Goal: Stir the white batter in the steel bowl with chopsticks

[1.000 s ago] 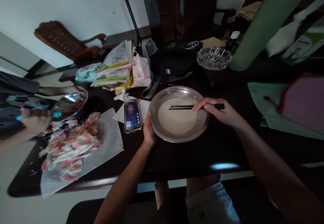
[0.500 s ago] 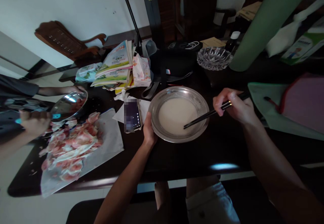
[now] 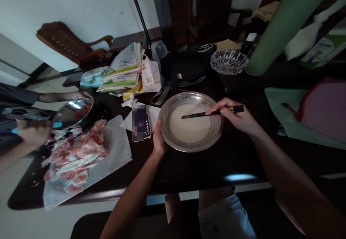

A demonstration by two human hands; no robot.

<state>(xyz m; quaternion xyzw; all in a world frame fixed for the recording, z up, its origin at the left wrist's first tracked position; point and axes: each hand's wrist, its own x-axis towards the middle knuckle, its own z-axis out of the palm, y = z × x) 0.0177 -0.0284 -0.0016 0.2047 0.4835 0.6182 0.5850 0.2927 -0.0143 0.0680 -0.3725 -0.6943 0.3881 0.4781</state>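
A round metal bowl stands on the dark table in front of me, holding a smooth off-white liquid. My left hand grips the bowl's left rim, thumb up along the side and the other fingers hidden beneath or behind it. In my right hand is a pair of black chopsticks with gold bands, pinched over the bowl's right rim. Their tips reach into the liquid left of its middle.
Left of the bowl lie a phone on white paper and a plastic sheet heaped with pinkish peels. A co-worker's hands hold another metal bowl and a blue-handled tool. Behind are books, a glass ashtray and a green cylinder.
My right hand has moved left with the chopsticks, whose tips went from the liquid's lower right to left of its middle. My left hand and the bowl stay put.
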